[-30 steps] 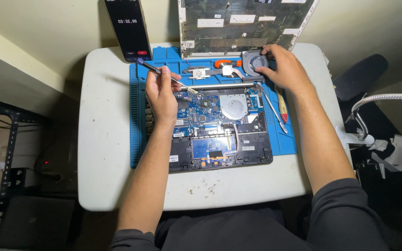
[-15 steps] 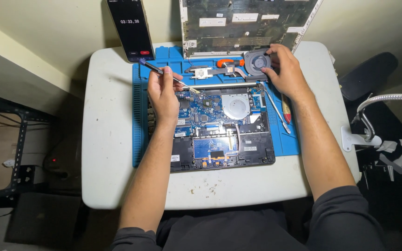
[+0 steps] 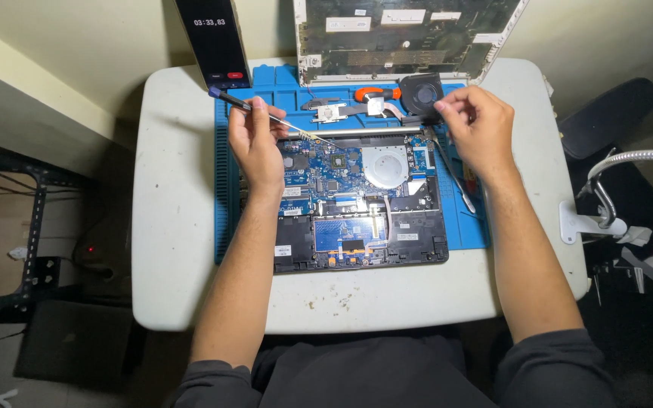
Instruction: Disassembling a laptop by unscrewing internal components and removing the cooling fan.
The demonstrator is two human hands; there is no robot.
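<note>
Steel shaft and dark handle: that is the screwdriver my left hand has its fingers closed around, the blue-capped end pointing up and left toward the phone, the tip slanting down and right onto the upper edge of the opened laptop base. My right hand has thumb and fingertips pinched together at the lower right corner of the black cooling fan; I cannot tell whether they grip the fan's edge or a small part beside it. From the fan a copper heat pipe with an orange patch runs left to a metal plate, all lying on the blue work mat above the base. Inside the base I see the blue circuit board and a round silver recess where a fan would sit. Just right of the base, a slim tool lies on the mat. Behind it the detached bottom cover leans upright. Everything sits on a white table.
</note>
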